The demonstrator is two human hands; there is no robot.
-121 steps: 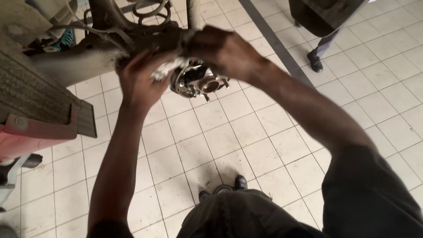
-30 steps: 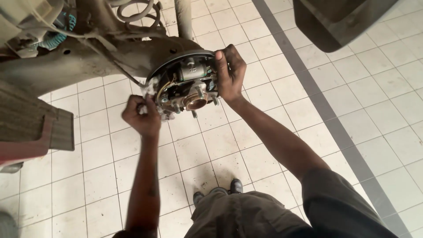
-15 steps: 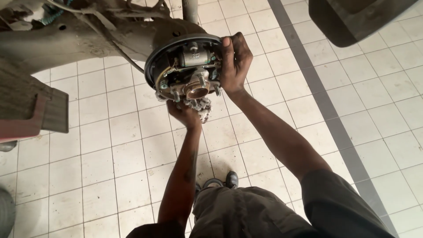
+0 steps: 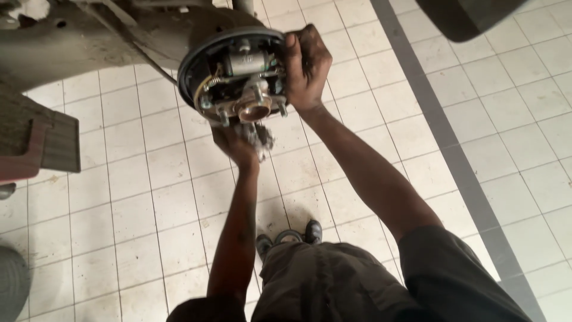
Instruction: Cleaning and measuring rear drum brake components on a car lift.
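Observation:
A round drum brake assembly (image 4: 238, 77) with springs, a cylinder and a metal hub hangs at the end of a raised car's axle (image 4: 77, 42). My right hand (image 4: 307, 62) grips the right rim of the brake plate. My left hand (image 4: 238, 143) is under the assembly, closed on a dirty grey rag (image 4: 261, 138) pressed against its lower edge.
A pale tiled floor (image 4: 149, 197) with a grey strip (image 4: 441, 137) lies below. A dark red and grey car body part (image 4: 36, 143) juts in at left. A tyre edge (image 4: 12, 286) shows at bottom left, a dark panel (image 4: 471, 15) at top right.
My left hand has moved from the left side of the brake to beneath it with the rag. My right hand stays on the right rim. The view has shifted closer.

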